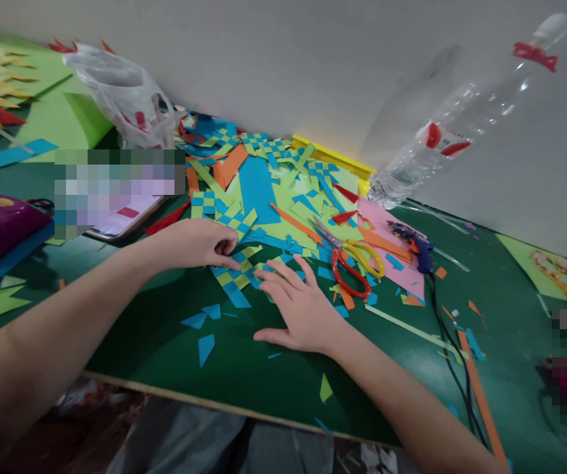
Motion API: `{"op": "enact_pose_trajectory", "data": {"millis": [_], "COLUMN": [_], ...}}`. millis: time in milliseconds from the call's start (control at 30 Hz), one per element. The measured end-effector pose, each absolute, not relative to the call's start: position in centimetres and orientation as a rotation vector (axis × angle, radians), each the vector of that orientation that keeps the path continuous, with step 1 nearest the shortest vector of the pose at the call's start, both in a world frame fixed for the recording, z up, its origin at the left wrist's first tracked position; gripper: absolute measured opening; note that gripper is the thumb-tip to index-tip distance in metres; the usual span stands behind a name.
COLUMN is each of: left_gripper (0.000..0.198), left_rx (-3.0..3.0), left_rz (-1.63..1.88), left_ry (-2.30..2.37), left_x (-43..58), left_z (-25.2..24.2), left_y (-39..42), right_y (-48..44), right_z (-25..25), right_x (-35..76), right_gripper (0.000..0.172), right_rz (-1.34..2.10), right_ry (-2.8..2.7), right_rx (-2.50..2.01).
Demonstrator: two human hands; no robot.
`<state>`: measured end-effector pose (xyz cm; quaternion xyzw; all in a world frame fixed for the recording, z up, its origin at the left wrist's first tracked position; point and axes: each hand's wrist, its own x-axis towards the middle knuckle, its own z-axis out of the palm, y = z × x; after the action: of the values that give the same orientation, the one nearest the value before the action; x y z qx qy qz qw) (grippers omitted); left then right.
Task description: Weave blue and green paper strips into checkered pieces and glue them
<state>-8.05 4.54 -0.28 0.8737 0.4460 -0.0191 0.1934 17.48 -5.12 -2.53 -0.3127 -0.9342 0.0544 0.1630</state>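
A blue-and-green woven paper piece (237, 275) lies on the green table between my hands. My left hand (202, 243) is closed, fingers curled, with the thumb at the upper left edge of this piece. My right hand (300, 306) is open with its fingers spread, fingertips over or touching the right side of the piece; contact is hard to tell. Just beyond are another checkered woven strip (234, 220) and a blue paper sheet (256, 187). Scissors (345, 253) with red and yellow handles lie right of my right hand's fingers.
A glue gun (419, 249) lies on pink paper (377, 220), its cable running toward the front. A tall plastic bottle (441, 138) leans near the wall. Left are a phone (130, 214), a plastic bag (125, 92) and a purple case-like object (4, 224). Blue scraps (206, 349) lie near the front edge.
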Motion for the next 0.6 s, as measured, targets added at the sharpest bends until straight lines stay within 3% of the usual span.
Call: {"op": "enact_pose_trajectory", "data": {"millis": [600], "left_gripper": [0.042], "left_rx": [2.435], "left_rz": [-0.024], "left_ry": [1.255], "left_x": [-8.08], "left_z": [-0.28], "left_y": [4.51], "right_y": [-5.11], "right_z": [-2.47], "right_x": [17.48], "right_gripper": [0.066], "right_rz": [0.125], "right_ry": [-2.679], "right_rx": [-0.894]}}
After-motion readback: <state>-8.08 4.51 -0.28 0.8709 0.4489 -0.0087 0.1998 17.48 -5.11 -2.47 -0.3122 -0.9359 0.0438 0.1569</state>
